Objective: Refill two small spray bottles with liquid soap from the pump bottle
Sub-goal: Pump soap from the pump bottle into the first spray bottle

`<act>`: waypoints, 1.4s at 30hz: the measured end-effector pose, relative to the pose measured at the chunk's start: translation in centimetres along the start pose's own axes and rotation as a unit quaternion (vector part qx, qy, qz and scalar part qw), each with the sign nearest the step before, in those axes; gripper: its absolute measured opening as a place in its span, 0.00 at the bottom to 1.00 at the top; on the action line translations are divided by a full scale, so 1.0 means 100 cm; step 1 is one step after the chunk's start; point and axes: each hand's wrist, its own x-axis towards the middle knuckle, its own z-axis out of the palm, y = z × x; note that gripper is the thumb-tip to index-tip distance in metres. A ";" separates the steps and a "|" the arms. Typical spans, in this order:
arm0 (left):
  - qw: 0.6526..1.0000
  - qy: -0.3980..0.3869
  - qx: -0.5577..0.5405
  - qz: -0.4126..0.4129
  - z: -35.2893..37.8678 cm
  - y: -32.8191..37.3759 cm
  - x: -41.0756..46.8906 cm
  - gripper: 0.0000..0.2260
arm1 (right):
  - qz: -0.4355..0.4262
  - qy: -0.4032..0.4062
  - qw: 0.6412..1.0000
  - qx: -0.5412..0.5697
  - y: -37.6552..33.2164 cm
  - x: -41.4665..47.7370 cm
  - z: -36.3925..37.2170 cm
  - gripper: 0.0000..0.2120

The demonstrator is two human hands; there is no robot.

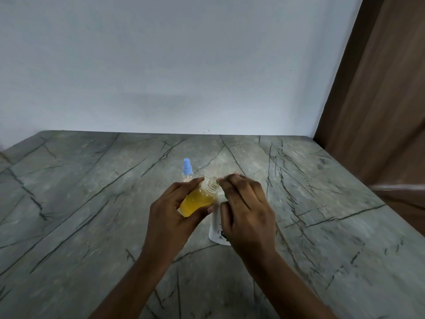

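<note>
At the middle of the surface [92, 203], the left hand [170, 210] gripped the tilted, nearly full spray bottle [195, 201] beside the pump bottle [217, 229], whose top the right hand [243, 203] clasped; further pumping could overflow its open neck.

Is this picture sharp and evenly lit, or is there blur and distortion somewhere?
Head view: dim, cool light; soft focus on the left hand and open spray bottle; strong blur at the right edge; the wide lens slants the wooden panel.
</note>
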 end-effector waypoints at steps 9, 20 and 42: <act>1.000 0.000 0.001 -0.004 0.000 0.001 0.000 0.26 | -0.004 -0.013 1.000 -0.008 0.003 0.009 -0.005 0.15; 1.000 0.004 0.010 0.008 0.000 0.002 -0.001 0.25 | 0.016 -0.009 1.000 -0.002 -0.001 0.001 -0.003 0.15; 1.000 -0.003 0.005 -0.003 0.001 -0.001 -0.001 0.27 | 0.008 -0.002 1.000 -0.006 0.002 0.005 -0.002 0.14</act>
